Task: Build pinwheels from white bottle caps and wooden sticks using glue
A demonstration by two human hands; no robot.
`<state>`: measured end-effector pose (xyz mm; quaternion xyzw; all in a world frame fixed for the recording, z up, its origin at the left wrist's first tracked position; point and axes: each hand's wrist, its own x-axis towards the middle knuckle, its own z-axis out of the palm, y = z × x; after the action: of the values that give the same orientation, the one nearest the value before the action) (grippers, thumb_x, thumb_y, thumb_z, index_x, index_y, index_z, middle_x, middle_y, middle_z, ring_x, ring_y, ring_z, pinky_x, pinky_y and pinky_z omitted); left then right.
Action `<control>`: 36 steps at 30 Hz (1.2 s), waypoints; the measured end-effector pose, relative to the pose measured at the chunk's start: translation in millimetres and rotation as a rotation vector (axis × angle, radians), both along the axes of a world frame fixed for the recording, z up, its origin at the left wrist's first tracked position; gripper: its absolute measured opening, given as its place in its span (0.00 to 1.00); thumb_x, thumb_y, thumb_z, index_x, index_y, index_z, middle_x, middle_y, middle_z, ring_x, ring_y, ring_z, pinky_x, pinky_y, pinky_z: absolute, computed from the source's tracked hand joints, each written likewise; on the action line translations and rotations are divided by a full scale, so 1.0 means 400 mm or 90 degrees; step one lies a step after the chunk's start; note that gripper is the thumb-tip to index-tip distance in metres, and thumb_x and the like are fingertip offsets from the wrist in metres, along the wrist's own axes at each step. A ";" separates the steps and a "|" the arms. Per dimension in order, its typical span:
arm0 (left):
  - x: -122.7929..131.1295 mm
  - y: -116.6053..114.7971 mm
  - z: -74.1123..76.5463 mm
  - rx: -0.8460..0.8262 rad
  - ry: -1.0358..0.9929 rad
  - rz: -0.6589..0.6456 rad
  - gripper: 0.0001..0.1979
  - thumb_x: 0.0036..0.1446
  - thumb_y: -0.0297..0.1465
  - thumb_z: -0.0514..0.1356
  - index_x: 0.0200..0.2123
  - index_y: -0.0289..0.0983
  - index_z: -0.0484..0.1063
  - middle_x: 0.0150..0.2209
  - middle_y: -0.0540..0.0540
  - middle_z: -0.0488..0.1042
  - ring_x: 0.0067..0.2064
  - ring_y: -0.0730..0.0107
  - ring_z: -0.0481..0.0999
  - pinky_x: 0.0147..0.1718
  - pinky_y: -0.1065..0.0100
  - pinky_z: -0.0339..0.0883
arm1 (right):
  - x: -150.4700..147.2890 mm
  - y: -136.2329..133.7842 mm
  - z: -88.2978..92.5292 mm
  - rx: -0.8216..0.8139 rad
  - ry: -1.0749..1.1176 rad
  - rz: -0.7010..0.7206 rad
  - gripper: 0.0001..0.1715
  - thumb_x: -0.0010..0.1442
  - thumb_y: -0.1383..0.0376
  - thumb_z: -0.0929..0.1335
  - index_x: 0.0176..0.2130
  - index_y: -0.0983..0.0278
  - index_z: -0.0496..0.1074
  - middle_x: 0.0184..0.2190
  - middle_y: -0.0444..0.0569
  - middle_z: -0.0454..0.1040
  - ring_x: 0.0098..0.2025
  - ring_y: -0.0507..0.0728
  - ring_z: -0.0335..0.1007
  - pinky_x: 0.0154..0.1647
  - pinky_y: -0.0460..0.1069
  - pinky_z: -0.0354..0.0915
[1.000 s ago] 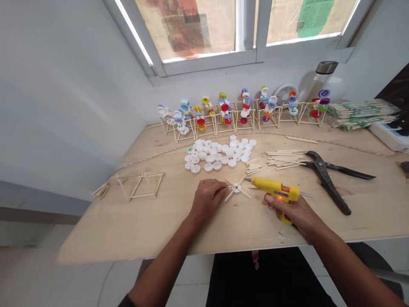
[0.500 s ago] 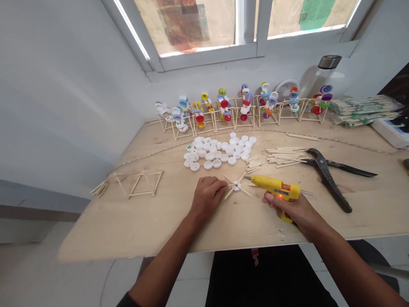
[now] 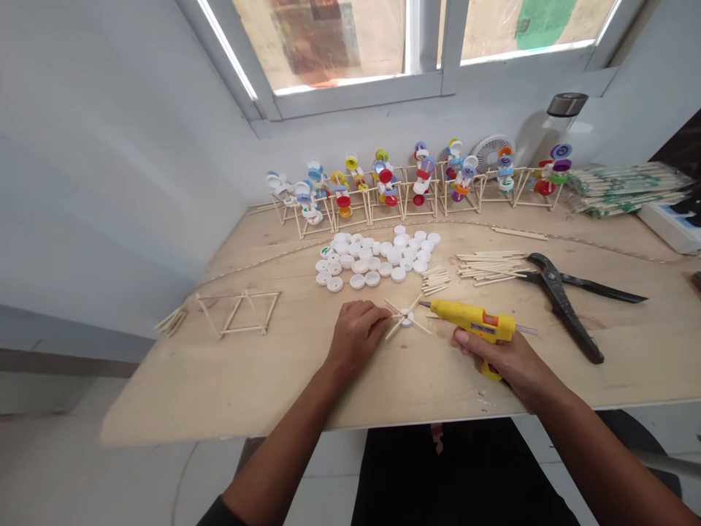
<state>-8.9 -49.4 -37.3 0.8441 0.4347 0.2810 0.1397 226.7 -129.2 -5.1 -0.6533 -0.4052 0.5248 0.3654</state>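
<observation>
My left hand (image 3: pixel 355 334) rests on the wooden board (image 3: pixel 230 380) with its fingers closed on the end of one thin stick. That stick belongs to a small star of sticks around a white bottle cap (image 3: pixel 406 317). My right hand (image 3: pixel 501 358) grips a yellow hot glue gun (image 3: pixel 472 320). Its nozzle points left, a short way from the cap, and an orange light glows on its body.
Several loose white caps (image 3: pixel 375 259) lie behind the star, with cut sticks (image 3: pixel 490 267) and black pliers (image 3: pixel 561 299) to the right. A square stick frame (image 3: pixel 241 314) lies at left. Finished cap-and-stick models (image 3: pixel 405 183), a small fan (image 3: pixel 490 155), a bottle (image 3: pixel 558 124) and packed sticks (image 3: pixel 618 191) line the wall.
Both hands, the star and the glue gun keep their places. The view has only shifted slightly.
</observation>
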 end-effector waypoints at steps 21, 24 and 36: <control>0.000 0.004 -0.001 0.003 0.032 -0.014 0.10 0.59 0.32 0.53 0.33 0.39 0.74 0.29 0.46 0.73 0.35 0.66 0.70 0.38 0.63 0.60 | 0.003 0.002 -0.008 -0.009 0.004 0.011 0.20 0.47 0.50 0.71 0.36 0.61 0.73 0.31 0.46 0.74 0.34 0.54 0.69 0.31 0.48 0.63; -0.001 0.005 -0.002 0.004 0.034 -0.021 0.11 0.60 0.33 0.52 0.33 0.39 0.74 0.28 0.46 0.72 0.34 0.66 0.69 0.38 0.64 0.60 | 0.002 0.004 -0.008 -0.006 -0.001 0.017 0.20 0.47 0.49 0.71 0.35 0.61 0.73 0.32 0.47 0.74 0.34 0.55 0.68 0.32 0.48 0.63; -0.003 0.013 -0.002 -0.007 0.049 -0.045 0.11 0.60 0.32 0.52 0.32 0.39 0.73 0.29 0.46 0.71 0.35 0.66 0.67 0.37 0.64 0.59 | 0.002 0.003 -0.009 -0.008 0.046 0.003 0.22 0.45 0.51 0.72 0.36 0.61 0.74 0.34 0.48 0.76 0.37 0.57 0.70 0.36 0.49 0.64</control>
<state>-10.1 -44.4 -37.9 0.8685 0.4108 0.2410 0.1372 227.6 -127.9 -8.6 -0.6349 -0.3901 0.5517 0.3746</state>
